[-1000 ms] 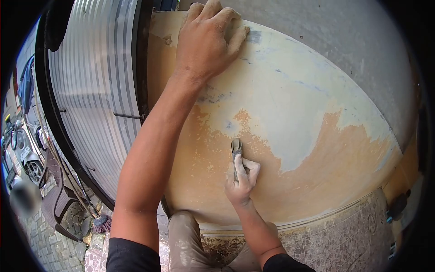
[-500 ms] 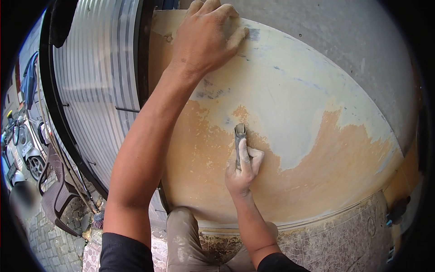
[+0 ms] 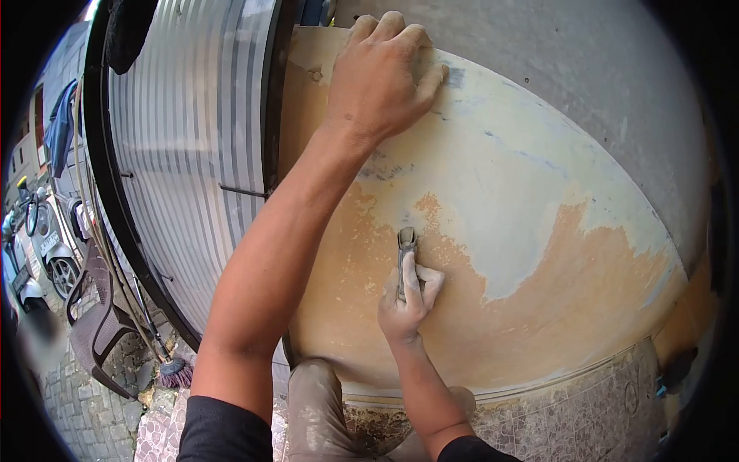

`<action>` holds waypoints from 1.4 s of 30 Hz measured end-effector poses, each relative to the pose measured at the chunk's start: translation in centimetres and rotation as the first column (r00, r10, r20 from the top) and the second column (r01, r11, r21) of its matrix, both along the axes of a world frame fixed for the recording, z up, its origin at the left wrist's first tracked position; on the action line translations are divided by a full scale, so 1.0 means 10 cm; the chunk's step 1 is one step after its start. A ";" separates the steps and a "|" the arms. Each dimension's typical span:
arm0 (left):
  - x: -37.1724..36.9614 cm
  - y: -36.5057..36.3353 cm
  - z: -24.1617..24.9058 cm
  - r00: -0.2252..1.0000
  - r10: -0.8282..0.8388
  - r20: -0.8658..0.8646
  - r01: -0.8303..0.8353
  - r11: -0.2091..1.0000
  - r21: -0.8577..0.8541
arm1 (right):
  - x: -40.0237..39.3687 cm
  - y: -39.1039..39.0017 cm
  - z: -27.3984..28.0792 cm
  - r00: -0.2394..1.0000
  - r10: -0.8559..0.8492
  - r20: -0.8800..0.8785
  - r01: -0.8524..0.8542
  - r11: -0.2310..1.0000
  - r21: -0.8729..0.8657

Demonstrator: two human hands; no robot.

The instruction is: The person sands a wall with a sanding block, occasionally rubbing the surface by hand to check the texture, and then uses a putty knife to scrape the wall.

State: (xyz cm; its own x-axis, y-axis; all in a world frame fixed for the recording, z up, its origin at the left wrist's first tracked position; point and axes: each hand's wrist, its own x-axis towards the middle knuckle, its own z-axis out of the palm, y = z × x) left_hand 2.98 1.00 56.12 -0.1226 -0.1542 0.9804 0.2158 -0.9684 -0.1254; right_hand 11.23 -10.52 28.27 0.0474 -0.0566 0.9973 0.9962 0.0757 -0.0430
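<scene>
A large curved panel point(image 3: 493, 223) fills the middle of the view, cream and pale grey above, with worn tan-orange patches below. At its top edge rests my left hand point(image 3: 385, 69), fingers curled over the rim and thumb lying on the face. My right hand point(image 3: 408, 300), coated in pale dust, is closed around a narrow dark grey piece that looks like folded sandpaper point(image 3: 406, 237). Its looped upper end lies against the panel near the border between the cream and tan areas. The part inside my fingers is hidden.
Left of the panel stands a corrugated translucent sheet point(image 3: 177, 138) in a black frame point(image 3: 273, 100). Beyond it are a brown woven chair point(image 3: 100, 323), a purple-bristled brush point(image 3: 175, 373) and scooters point(image 3: 50, 246). Patterned tiles point(image 3: 570, 404) lie below; grey pavement point(image 3: 616, 69) is behind.
The whole view has shifted, so the panel and my left hand appear farther right and slightly lower. Relative to the panel, my right hand has moved left with the folded sandpaper.
</scene>
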 end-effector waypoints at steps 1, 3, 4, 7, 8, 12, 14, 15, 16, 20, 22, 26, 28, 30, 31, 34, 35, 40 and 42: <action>-0.03 -0.06 0.02 0.999 -0.002 -0.053 0.000 0.999 -0.037 | -0.05 0.00 0.16 1.000 -0.011 0.005 0.011 1.000 -0.015; -0.06 -0.10 0.03 0.994 -0.011 -0.111 0.003 0.997 -0.073 | -0.14 0.09 0.67 1.000 -0.019 0.000 0.019 1.000 -0.025; -0.05 -0.09 0.03 0.994 -0.034 -0.100 0.027 0.997 -0.068 | -0.16 0.13 0.90 1.000 -0.025 0.007 0.026 0.999 -0.037; -0.10 -0.04 0.03 0.990 -0.084 -0.114 0.078 0.996 -0.052 | -0.23 0.22 1.28 1.000 0.020 -0.005 -0.020 0.999 -0.049; -0.13 -0.01 0.03 0.982 -0.110 -0.152 0.106 0.994 -0.039 | -0.24 0.22 1.19 1.000 0.025 -0.005 -0.026 0.998 -0.052; -0.14 -0.01 0.03 0.980 -0.111 -0.167 0.105 0.994 -0.044 | -0.17 0.17 0.07 1.000 -0.015 0.005 0.015 1.000 -0.006; -0.12 -0.06 0.03 0.989 -0.077 -0.127 0.069 0.996 -0.064 | -0.14 0.16 -0.02 0.999 -0.027 0.033 0.027 1.000 -0.013; -0.10 -0.05 0.02 0.992 -0.056 -0.115 0.051 0.997 -0.051 | -0.18 0.13 0.13 0.999 -0.015 0.029 0.016 0.998 -0.053; -0.08 -0.05 0.03 0.990 -0.063 -0.126 0.056 0.997 -0.054 | -0.22 0.14 0.35 1.000 -0.005 0.028 0.007 0.996 -0.086; -0.07 -0.02 0.02 0.990 -0.084 -0.110 0.078 0.995 -0.061 | -0.30 0.33 1.13 0.999 -0.035 -0.006 0.034 0.996 -0.081; -0.10 0.01 0.03 0.985 -0.090 -0.150 0.084 0.995 -0.046 | -0.33 0.36 1.15 0.998 -0.048 0.033 0.050 0.997 -0.054; -0.14 0.03 0.02 0.983 -0.080 -0.162 0.081 0.997 -0.002 | -0.24 0.23 0.08 0.999 -0.001 0.048 0.004 0.997 -0.079; -0.11 -0.01 0.02 0.988 -0.079 -0.129 0.074 0.996 -0.042 | -0.27 0.17 0.03 0.998 -0.001 0.067 0.008 0.995 -0.097; -0.07 -0.02 0.01 0.990 -0.081 -0.118 0.076 0.996 -0.045 | -0.29 0.19 0.21 0.999 0.008 0.051 -0.002 0.994 -0.113; -0.06 -0.02 0.02 0.991 -0.078 -0.104 0.073 0.996 -0.058 | -0.33 0.26 0.52 0.999 0.027 0.035 -0.023 0.994 -0.103; -0.09 -0.03 0.03 0.987 -0.108 -0.122 0.100 0.993 -0.065 | -0.46 0.43 1.27 0.999 -0.013 -0.036 0.011 0.997 -0.071; -0.12 0.01 0.04 0.978 -0.151 -0.144 0.145 0.988 -0.047 | -0.44 0.42 1.23 0.999 -0.022 -0.041 0.019 0.998 -0.061; -0.23 0.02 0.06 0.967 -0.137 -0.214 0.142 0.990 0.009 | -0.27 0.17 0.11 0.995 -0.082 0.055 0.088 0.989 -0.122; -0.20 0.01 0.05 0.972 -0.123 -0.200 0.121 0.992 -0.021 | -0.17 0.05 0.05 0.994 -0.073 0.079 0.084 0.985 -0.149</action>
